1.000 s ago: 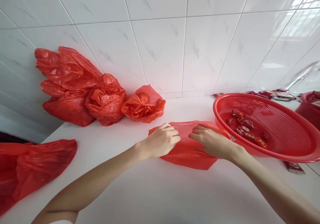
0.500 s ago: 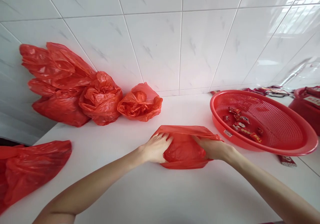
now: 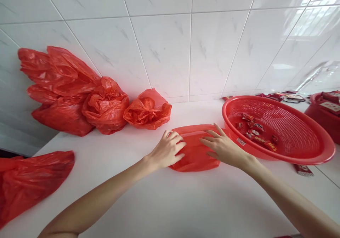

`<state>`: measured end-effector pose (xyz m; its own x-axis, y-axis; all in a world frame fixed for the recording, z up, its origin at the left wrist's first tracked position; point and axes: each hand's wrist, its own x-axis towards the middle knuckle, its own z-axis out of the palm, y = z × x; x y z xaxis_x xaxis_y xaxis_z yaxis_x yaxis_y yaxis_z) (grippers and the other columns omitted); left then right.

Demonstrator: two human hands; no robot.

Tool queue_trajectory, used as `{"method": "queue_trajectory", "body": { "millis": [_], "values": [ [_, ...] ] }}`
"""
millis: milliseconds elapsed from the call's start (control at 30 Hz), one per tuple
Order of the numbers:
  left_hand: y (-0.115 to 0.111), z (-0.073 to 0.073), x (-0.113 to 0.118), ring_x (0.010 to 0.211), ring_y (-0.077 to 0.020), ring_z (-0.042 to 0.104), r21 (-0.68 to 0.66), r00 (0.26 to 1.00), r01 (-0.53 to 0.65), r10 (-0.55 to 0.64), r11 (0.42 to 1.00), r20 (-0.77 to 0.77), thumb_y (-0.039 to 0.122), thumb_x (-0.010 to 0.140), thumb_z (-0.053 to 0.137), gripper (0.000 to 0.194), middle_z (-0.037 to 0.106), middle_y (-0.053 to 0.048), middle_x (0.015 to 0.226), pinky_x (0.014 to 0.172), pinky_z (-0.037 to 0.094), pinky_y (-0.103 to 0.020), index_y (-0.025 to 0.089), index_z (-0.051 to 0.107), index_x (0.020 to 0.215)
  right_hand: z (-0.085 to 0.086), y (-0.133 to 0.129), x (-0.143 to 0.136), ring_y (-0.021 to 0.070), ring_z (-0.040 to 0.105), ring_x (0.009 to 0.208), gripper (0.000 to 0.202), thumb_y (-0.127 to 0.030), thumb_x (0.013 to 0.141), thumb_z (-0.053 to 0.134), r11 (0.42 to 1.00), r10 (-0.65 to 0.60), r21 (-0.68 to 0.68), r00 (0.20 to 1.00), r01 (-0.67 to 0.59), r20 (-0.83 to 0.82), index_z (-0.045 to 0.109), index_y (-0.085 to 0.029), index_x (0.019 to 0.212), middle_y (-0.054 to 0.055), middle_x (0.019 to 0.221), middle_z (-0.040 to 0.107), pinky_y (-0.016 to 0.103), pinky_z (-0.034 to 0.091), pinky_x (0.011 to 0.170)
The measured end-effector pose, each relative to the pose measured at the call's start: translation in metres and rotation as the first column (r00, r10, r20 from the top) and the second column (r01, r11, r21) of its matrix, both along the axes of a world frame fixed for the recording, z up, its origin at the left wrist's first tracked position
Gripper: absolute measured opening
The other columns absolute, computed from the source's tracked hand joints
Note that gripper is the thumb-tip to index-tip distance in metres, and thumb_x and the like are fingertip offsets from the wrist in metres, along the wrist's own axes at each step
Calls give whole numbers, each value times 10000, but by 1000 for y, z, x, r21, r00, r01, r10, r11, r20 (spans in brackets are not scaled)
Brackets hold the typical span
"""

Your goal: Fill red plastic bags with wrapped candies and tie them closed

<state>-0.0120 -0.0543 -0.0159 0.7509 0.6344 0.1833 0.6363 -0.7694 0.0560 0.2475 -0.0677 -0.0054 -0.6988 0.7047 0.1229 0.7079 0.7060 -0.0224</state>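
A red plastic bag [image 3: 195, 158] lies low on the white table between my hands, its mouth edge along the far side. My left hand [image 3: 167, 149] is at the bag's left side, fingers curved and apart. Over the bag's right part is my right hand [image 3: 225, 147], its fingers spread and nothing in them. Whether either hand touches the plastic I cannot tell. Just right of the bag stands a red mesh basket [image 3: 297, 131] holding several small wrapped packets [image 3: 255, 131].
Several filled red bags [image 3: 106, 105] stand against the tiled wall at the back left. Another red bag [image 3: 37, 177] is at the left edge. A red container [image 3: 324, 114] with packets stands far right. A dark red packet [image 3: 303, 169] lies beneath the basket's near rim.
Both hands have come out of the bag's mouth and are now above it with fingers apart. The bag has flattened, its opening no longer spread wide.
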Motion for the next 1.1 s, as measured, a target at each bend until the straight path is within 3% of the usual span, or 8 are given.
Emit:
{"method": "queue_trajectory", "body": {
  "millis": [167, 300, 400, 533, 700, 800, 1000, 1100],
  "values": [
    [2, -7, -4, 1202, -329, 561, -193, 982, -141, 112, 971, -152, 344, 768, 776, 409, 657, -121, 1165, 1147, 254, -675, 202, 662, 1135, -14, 6, -1, 362, 646, 1156, 602, -289, 789, 782, 970, -179, -121, 954, 212, 242, 582, -147, 1339, 182, 1186, 728, 615, 322, 1121],
    [7, 0, -10, 1275, -312, 530, -271, 973, -191, 145, 943, -181, 199, 774, 697, 441, 644, -111, 1226, 1185, 139, -706, 221, 624, 1208, -5, 0, -3, 358, 698, 1018, 636, -250, 777, 754, 927, -257, -174, 901, 332, 350, 545, -118, 1363, 197, 1086, 748, 504, 460, 957],
    [9, 7, -12, 1266, -286, 545, -319, 972, -202, 149, 926, -183, 109, 743, 640, 489, 647, -96, 1245, 1204, 73, -694, 219, 617, 1218, 0, -4, -6, 355, 711, 975, 620, -274, 798, 746, 909, -286, -178, 876, 376, 389, 546, -112, 1363, 202, 1034, 754, 470, 483, 899],
    [7, 9, -10, 1303, -306, 511, -323, 980, -165, 117, 932, -163, 98, 749, 637, 472, 641, -105, 1293, 1183, 74, -727, 230, 641, 1202, 1, -10, -7, 373, 707, 982, 620, -275, 776, 793, 937, -263, -119, 890, 327, 373, 581, -105, 1333, 196, 1006, 762, 587, 393, 1027],
    [6, 5, -6, 1237, -278, 561, -291, 989, -146, 129, 945, -76, 211, 895, 599, 228, 692, -78, 1226, 1189, 103, -704, 237, 694, 1100, 1, -14, -9, 301, 703, 947, 207, -137, 887, 641, 986, -153, -38, 971, 162, 184, 689, -141, 1089, 114, 896, 759, 630, 272, 1136],
    [6, 0, -3, 1245, -294, 554, -309, 987, -155, 131, 938, -97, 256, 891, 633, 229, 685, -81, 1214, 1179, 120, -711, 244, 698, 1111, -3, -11, -9, 289, 688, 1016, 153, -124, 915, 612, 991, -129, -33, 986, 133, 106, 701, -145, 1037, 115, 939, 756, 634, 225, 1179],
    [4, -8, -3, 1265, -329, 552, -409, 987, -157, 128, 899, -97, 367, 773, 777, 467, 598, -115, 1343, 1186, 79, -717, 248, 663, 1211, -20, -2, 0, 405, 565, 1277, 729, -318, 768, 819, 983, -160, -68, 978, 170, 131, 544, -131, 1417, 217, 1338, 646, 711, 175, 1176],
    [5, -7, -5, 1245, -321, 580, -433, 983, -183, 154, 883, -103, 343, 745, 798, 542, 569, -126, 1388, 1189, 46, -718, 247, 632, 1252, -26, -2, 5, 418, 584, 1252, 780, -327, 766, 801, 953, -244, -143, 956, 268, 165, 507, -125, 1460, 232, 1360, 630, 723, 195, 1160]
  ]
}}
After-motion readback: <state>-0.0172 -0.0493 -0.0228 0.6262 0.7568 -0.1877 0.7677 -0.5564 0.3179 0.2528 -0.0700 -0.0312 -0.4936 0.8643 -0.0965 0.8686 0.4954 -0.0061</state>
